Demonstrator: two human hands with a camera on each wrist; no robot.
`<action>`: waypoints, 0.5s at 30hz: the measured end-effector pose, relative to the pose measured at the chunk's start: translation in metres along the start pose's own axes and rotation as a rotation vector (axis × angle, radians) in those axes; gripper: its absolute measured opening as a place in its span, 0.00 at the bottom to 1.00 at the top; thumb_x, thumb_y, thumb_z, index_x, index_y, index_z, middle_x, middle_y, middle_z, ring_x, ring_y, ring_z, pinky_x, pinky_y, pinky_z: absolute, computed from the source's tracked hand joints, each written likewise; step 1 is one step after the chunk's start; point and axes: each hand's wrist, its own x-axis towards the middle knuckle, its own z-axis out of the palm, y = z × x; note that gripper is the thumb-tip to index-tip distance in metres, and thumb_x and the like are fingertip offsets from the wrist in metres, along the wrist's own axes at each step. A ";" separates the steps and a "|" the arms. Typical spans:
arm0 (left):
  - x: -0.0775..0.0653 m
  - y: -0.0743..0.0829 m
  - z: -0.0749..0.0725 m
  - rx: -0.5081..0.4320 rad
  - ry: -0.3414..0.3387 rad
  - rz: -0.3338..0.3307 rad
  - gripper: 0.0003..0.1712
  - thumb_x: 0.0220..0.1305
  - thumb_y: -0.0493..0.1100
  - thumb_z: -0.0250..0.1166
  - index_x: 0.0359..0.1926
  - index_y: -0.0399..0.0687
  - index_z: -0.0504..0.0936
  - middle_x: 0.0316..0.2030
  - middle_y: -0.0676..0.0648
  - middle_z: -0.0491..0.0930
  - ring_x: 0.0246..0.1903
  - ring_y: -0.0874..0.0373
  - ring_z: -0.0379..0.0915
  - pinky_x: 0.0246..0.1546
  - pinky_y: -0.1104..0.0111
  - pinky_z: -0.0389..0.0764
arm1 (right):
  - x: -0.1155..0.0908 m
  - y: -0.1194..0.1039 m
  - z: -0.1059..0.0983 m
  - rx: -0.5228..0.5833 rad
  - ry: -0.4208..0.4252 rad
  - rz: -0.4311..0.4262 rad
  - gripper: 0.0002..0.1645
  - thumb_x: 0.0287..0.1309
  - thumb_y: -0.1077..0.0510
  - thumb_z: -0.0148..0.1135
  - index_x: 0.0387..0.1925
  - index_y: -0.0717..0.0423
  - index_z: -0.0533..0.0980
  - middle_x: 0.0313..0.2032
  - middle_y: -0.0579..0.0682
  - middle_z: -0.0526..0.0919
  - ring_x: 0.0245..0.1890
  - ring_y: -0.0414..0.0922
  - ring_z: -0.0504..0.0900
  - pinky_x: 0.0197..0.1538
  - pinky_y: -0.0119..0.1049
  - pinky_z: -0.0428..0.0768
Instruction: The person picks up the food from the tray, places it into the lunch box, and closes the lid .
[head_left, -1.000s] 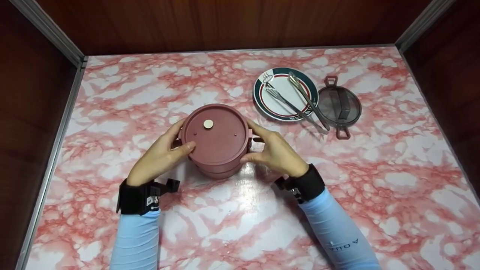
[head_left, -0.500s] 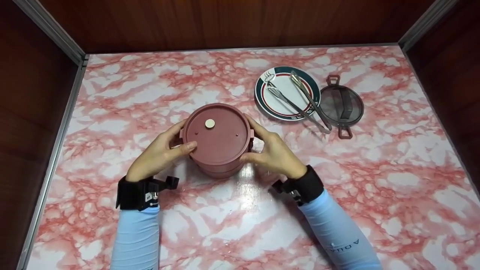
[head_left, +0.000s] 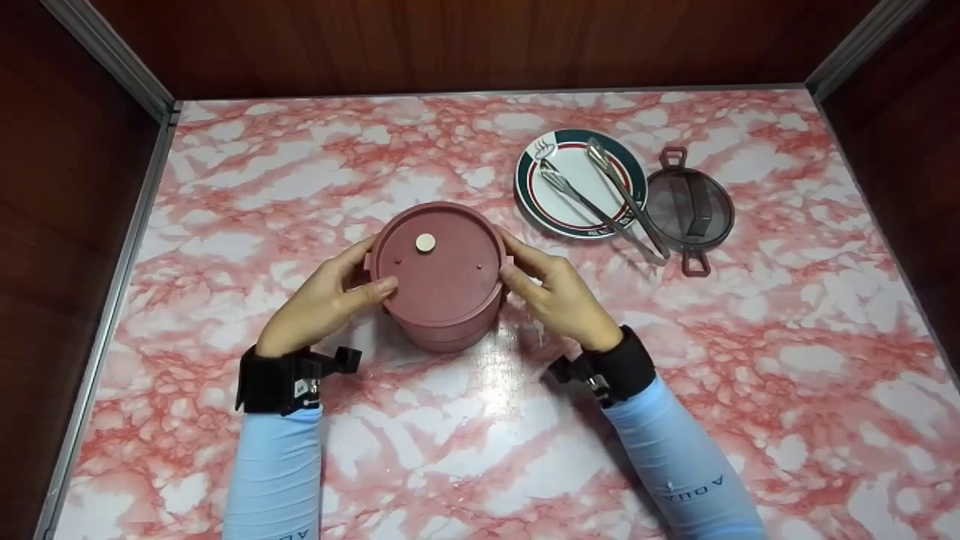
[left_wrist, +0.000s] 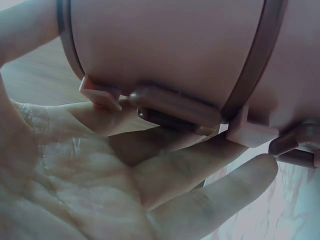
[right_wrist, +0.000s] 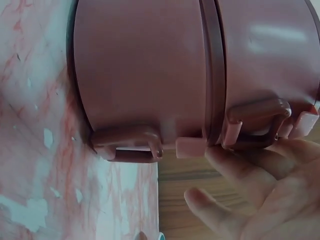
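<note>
A dusty-red stacked lunch box (head_left: pixel 444 300) with a flat round lid and cream knob (head_left: pixel 425 242) stands upright between both hands. My left hand (head_left: pixel 319 307) grips its left side, thumb on top of the lid, fingers round behind. On the right side my right hand (head_left: pixel 570 300) holds it with the thumb against a side tab of the lid. In the left wrist view, fingers lie under a clip (left_wrist: pixel 252 131) and a handle (left_wrist: pixel 175 107). The right wrist view shows two tiers and fingertips touching near the upper handle (right_wrist: pixel 260 112).
Back right stands a white plate (head_left: pixel 581 171) with a green rim; metal tongs (head_left: pixel 634 205) lie across it and past its edge. Beside it is a smoky see-through lid (head_left: pixel 670 206) with red loops. Dark wooden panels (head_left: pixel 480 49) border the table.
My right thumb has moved up from the lunch box's lower side to the lid's edge tab. The left hand keeps its grip. The whole view has shifted slightly.
</note>
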 end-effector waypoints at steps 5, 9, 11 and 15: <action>0.000 0.001 0.000 0.009 0.007 -0.006 0.39 0.67 0.49 0.66 0.75 0.53 0.61 0.58 0.46 0.76 0.56 0.54 0.73 0.51 0.67 0.77 | 0.003 -0.001 0.001 0.128 0.042 0.068 0.27 0.72 0.59 0.55 0.68 0.60 0.67 0.64 0.54 0.73 0.60 0.45 0.77 0.60 0.38 0.76; 0.000 0.001 0.001 0.018 0.006 -0.009 0.39 0.67 0.49 0.66 0.75 0.52 0.61 0.57 0.45 0.76 0.55 0.54 0.74 0.52 0.68 0.77 | 0.007 -0.002 0.000 0.222 0.056 0.132 0.26 0.69 0.65 0.56 0.66 0.65 0.68 0.63 0.58 0.73 0.59 0.48 0.78 0.59 0.38 0.76; 0.000 0.001 0.001 0.027 0.004 -0.007 0.39 0.68 0.49 0.66 0.75 0.51 0.61 0.57 0.45 0.76 0.55 0.55 0.74 0.52 0.68 0.77 | 0.008 -0.001 -0.001 0.228 0.056 0.148 0.26 0.69 0.67 0.56 0.66 0.67 0.67 0.63 0.60 0.73 0.59 0.49 0.78 0.59 0.38 0.76; 0.000 0.001 0.000 0.046 0.003 -0.010 0.39 0.68 0.49 0.66 0.75 0.52 0.60 0.57 0.45 0.77 0.54 0.55 0.75 0.51 0.69 0.77 | 0.010 0.002 0.000 0.250 0.047 0.146 0.26 0.69 0.66 0.56 0.66 0.68 0.66 0.64 0.59 0.72 0.60 0.49 0.77 0.61 0.38 0.75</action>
